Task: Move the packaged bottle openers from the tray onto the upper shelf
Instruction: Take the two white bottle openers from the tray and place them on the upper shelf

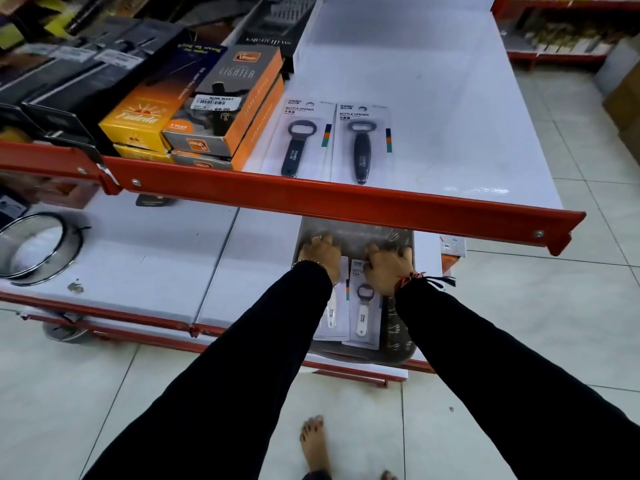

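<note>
- I see both of my arms covered by long black sleeves, the left sleeve (242, 358) and the right sleeve (485, 358), plain, with no print or seams that I can make out.
- Each sleeve ends right at the wrist, with a snug cuff.
- On my left hand (320, 254) there is a thin, pale ring (316, 239) on one finger.
- A fine beaded bracelet (309, 261) sits at the left cuff.
- On my right hand (388, 268) I wear a red thread band (408, 277) at the wrist, with loose dark tassel ends trailing to the side.
- My foot (315, 445) is bare, with dark polish on the toenails.
</note>
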The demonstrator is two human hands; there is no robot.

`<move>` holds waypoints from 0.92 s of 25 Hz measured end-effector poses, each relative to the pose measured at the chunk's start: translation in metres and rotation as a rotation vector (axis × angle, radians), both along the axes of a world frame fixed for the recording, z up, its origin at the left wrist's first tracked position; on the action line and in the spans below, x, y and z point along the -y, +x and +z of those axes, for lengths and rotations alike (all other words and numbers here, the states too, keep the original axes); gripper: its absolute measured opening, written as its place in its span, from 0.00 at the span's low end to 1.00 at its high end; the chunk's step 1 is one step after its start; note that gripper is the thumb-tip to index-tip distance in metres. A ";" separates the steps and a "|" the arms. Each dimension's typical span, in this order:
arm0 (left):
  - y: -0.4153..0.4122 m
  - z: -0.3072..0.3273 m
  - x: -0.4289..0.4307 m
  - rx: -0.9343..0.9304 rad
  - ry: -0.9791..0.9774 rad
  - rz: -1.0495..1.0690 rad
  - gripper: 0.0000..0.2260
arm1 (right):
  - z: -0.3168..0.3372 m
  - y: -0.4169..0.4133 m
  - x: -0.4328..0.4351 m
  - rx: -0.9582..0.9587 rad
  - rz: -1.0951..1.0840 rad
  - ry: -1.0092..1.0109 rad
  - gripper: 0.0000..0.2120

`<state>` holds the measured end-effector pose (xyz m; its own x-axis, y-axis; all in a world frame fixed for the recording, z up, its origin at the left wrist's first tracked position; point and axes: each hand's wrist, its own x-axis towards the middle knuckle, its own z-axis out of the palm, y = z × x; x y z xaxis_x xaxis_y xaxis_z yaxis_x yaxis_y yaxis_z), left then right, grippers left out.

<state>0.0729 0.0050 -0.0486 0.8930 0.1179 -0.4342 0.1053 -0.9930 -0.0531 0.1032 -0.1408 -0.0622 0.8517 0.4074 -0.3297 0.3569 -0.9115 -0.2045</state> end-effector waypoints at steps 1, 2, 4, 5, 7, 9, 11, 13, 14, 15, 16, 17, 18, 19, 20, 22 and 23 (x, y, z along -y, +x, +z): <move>-0.001 0.005 -0.001 0.014 -0.033 0.013 0.22 | 0.005 0.000 0.001 -0.039 -0.026 0.053 0.16; -0.001 0.011 -0.002 0.028 -0.080 0.024 0.20 | 0.010 0.001 0.002 -0.072 -0.052 0.104 0.15; -0.007 0.025 -0.004 0.042 -0.176 0.034 0.16 | 0.023 -0.002 0.007 -0.125 -0.080 0.165 0.16; -0.010 0.031 -0.005 0.043 -0.210 0.041 0.15 | 0.029 -0.004 0.008 -0.129 -0.075 0.168 0.17; -0.022 0.045 -0.005 0.064 -0.232 0.060 0.13 | 0.044 -0.013 0.013 -0.093 -0.049 0.178 0.18; -0.038 0.062 -0.004 0.133 -0.208 0.065 0.14 | 0.060 -0.026 0.021 -0.002 -0.017 0.203 0.18; -0.058 0.079 -0.001 0.243 -0.160 0.044 0.15 | 0.077 -0.042 0.031 0.145 0.032 0.215 0.20; -0.080 0.097 0.004 0.360 -0.155 0.041 0.15 | 0.096 -0.061 0.043 0.264 0.062 0.257 0.21; -0.088 0.104 0.006 0.406 -0.161 0.040 0.15 | 0.103 -0.068 0.048 0.304 0.073 0.276 0.21; -0.097 0.112 0.010 0.442 -0.164 0.038 0.16 | 0.111 -0.076 0.052 0.330 0.087 0.284 0.21; -0.107 0.121 0.014 0.470 -0.162 0.035 0.17 | 0.120 -0.084 0.057 0.351 0.108 0.284 0.21; -0.117 0.129 0.019 0.488 -0.162 0.034 0.17 | 0.128 -0.093 0.064 0.369 0.128 0.283 0.20; -0.126 0.139 0.023 0.509 -0.158 0.031 0.17 | 0.136 -0.101 0.070 0.394 0.144 0.288 0.20; -0.134 0.150 0.027 0.533 -0.149 0.023 0.17 | 0.146 -0.108 0.076 0.421 0.155 0.295 0.20; -0.142 0.161 0.031 0.561 -0.141 0.017 0.16 | 0.157 -0.117 0.083 0.442 0.163 0.303 0.20; -0.155 0.183 0.038 0.617 -0.139 0.006 0.16 | 0.180 -0.133 0.094 0.478 0.172 0.317 0.19; -0.161 0.195 0.042 0.646 -0.133 -0.002 0.16 | 0.191 -0.140 0.100 0.500 0.175 0.323 0.18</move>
